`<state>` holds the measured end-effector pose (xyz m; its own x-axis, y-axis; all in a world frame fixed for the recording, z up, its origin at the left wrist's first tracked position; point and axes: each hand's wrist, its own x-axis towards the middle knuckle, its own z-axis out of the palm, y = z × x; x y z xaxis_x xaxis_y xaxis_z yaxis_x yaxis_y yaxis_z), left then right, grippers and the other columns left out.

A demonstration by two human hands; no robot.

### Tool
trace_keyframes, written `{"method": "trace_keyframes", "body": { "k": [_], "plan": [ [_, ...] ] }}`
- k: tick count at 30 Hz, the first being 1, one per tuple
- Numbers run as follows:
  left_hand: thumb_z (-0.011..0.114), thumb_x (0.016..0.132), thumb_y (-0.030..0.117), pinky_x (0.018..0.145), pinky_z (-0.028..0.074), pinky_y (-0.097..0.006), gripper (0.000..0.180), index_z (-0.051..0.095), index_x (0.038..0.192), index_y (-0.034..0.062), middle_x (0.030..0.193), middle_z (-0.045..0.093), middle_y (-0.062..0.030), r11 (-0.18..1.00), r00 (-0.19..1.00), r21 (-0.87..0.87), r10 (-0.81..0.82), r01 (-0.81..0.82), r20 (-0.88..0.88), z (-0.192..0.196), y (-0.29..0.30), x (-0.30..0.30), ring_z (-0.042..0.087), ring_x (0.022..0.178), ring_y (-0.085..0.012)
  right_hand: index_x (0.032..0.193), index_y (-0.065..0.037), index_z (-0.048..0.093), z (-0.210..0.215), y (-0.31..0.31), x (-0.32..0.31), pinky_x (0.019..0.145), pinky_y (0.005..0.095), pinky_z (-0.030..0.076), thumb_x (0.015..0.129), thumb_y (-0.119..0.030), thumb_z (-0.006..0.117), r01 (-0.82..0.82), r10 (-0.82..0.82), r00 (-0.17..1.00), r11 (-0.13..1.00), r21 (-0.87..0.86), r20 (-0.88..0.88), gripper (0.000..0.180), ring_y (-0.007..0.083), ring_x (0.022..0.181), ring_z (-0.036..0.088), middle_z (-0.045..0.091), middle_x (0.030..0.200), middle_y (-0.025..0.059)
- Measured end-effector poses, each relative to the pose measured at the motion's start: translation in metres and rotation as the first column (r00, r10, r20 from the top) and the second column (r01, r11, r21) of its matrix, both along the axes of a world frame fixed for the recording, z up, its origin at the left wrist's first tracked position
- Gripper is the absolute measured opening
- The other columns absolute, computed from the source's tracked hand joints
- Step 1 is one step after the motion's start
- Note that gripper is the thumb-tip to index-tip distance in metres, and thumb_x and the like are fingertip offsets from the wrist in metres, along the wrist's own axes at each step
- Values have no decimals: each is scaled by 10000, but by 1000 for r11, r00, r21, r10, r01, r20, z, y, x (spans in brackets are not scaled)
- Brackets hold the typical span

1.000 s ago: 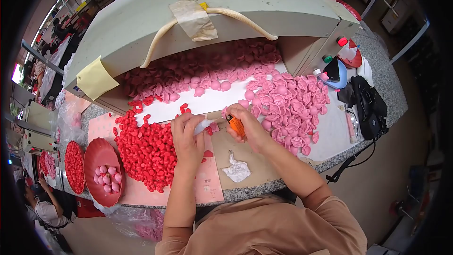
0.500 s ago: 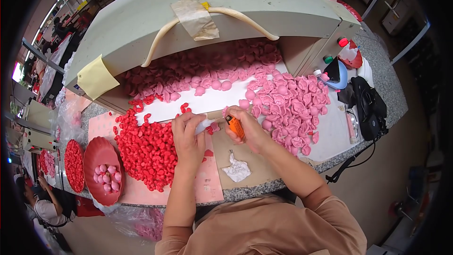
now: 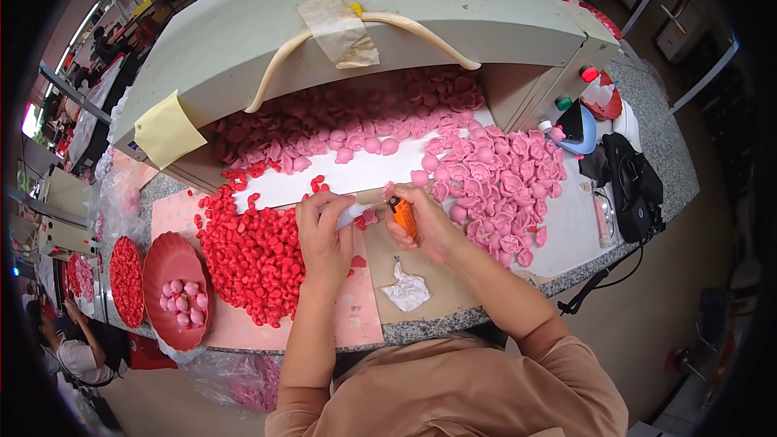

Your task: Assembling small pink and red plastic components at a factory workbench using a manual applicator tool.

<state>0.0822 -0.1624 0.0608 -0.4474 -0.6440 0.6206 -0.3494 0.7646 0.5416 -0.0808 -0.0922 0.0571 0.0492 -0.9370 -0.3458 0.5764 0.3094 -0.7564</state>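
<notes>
My left hand (image 3: 322, 231) is closed around a small white squeeze bottle (image 3: 350, 215), its narrow tip pointing right toward my other hand. Just under the tip is a small pink and red piece (image 3: 367, 218), partly hidden by the bottle and fingers. In my right hand (image 3: 429, 226) is an orange cylinder with dark ends (image 3: 402, 217); its exact kind is unclear. A bit of pink (image 3: 389, 189) shows at that hand's fingertips. Left of my hands spreads a heap of small red pieces (image 3: 255, 263). Pink petal-shaped pieces (image 3: 502, 186) are piled to the right.
A grey metal hood (image 3: 364, 40) stands over more pink pieces. At left, a red scalloped tray (image 3: 158, 307) holds pink balls, beside another tray of red pieces (image 3: 127, 279). Crumpled white tissue (image 3: 407, 290) lies before me. A black bag (image 3: 627, 186) sits right. Another person (image 3: 81, 348) works far left.
</notes>
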Motion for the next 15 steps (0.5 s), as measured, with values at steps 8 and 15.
{"method": "trace_keyframes", "body": {
  "k": [8, 15],
  "plan": [
    [668, 750, 49, 847, 422, -380, 321, 553, 1048, 28, 1006, 537, -150, 981, 969, 168, -55, 97, -241, -16, -7, 6, 525, 958, -317, 1028, -115, 499, 18, 13, -4, 479, 205, 351, 946, -537, 351, 336, -352, 912, 935, -112, -209, 454, 64, 588, 461, 495, 723, -28],
    [582, 895, 219, 786, 458, -341, 343, 500, 1174, 37, 985, 580, -127, 791, 923, 540, -78, 288, -377, -6, 11, 4, 582, 903, -221, 1291, -1, 463, 5, 107, -90, 896, 285, 406, 941, -278, 514, 562, -657, 263, 699, -442, -706, 449, 179, 1050, 522, 542, 1191, 71]
  ]
}}
